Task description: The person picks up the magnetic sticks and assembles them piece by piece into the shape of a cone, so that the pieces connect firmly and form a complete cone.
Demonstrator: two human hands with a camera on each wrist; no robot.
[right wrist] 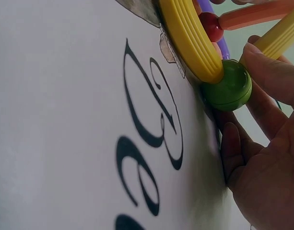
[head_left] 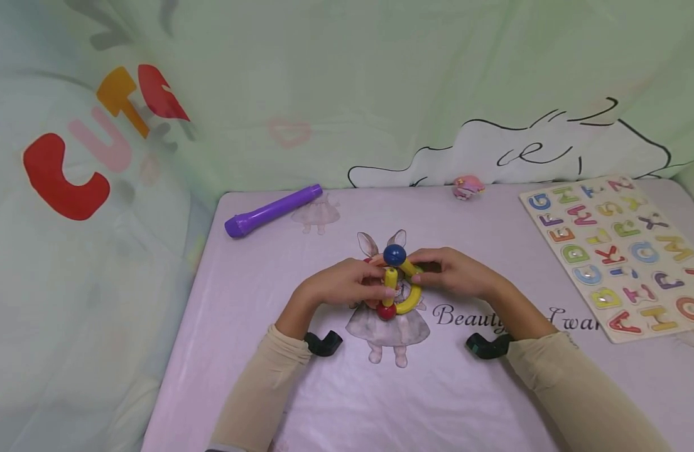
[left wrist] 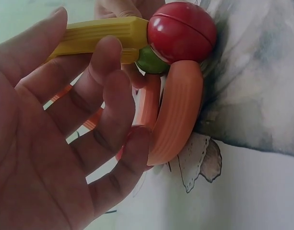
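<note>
A small structure of magnetic sticks and balls stands on the table between both hands. Its red ball (head_left: 387, 311) is at the near side, joining a curved yellow stick (head_left: 411, 302), a straight yellow stick (head_left: 390, 287) and a curved orange stick (left wrist: 178, 112). A blue ball (head_left: 394, 254) sits highest. My left hand (head_left: 347, 282) pinches the straight yellow stick between thumb and fingers, other fingers beside the orange stick. With thumb and fingers, my right hand (head_left: 454, 273) grips another yellow stick (right wrist: 281, 36) just above the green ball (right wrist: 228, 86).
A purple toy microphone (head_left: 273, 210) lies at the back left. Near the back edge sits a small pink toy (head_left: 468, 187). The wooden alphabet board (head_left: 618, 251) covers the right side of the table. A printed cloth (head_left: 352, 402) lies beneath everything.
</note>
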